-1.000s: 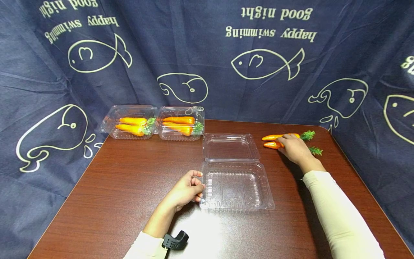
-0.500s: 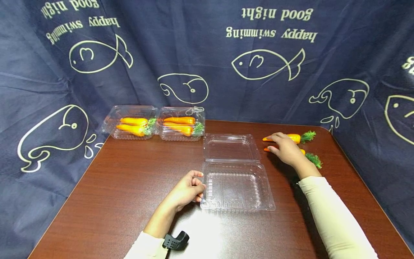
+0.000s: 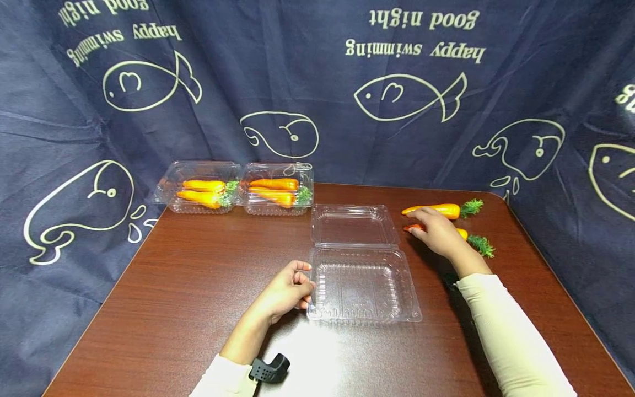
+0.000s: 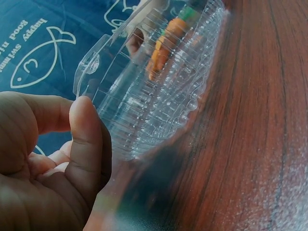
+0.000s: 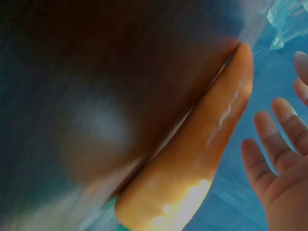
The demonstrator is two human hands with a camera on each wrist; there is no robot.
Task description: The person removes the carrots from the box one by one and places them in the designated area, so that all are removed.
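Observation:
In the head view an open clear plastic clamshell box point(image 3: 357, 286) lies mid-table, its lid point(image 3: 354, 225) folded back towards the curtain. My left hand point(image 3: 285, 292) pinches the left rim of its base; the left wrist view shows thumb and finger of that hand point(image 4: 89, 139) at the box edge point(image 4: 144, 91). To the right lie two carrots with green tops: a back carrot point(image 3: 448, 210) and a front carrot point(image 3: 463, 234), partly covered by my right hand point(image 3: 436, 231). That hand hovers over them with fingers spread; in the right wrist view its fingers point(image 5: 269, 137) are apart from the near carrot point(image 5: 207, 130).
Two closed clear boxes, a left box point(image 3: 173, 204) and a right box point(image 3: 255, 208), stand side by side at the back left, each holding carrots. A dark blue curtain point(image 3: 327, 110) with fish drawings rises behind the brown table point(image 3: 198, 286).
My right hand has let go of the front carrot, which has shifted slightly nearer to me, and has moved a little left. The left hand and the open box have stayed in place.

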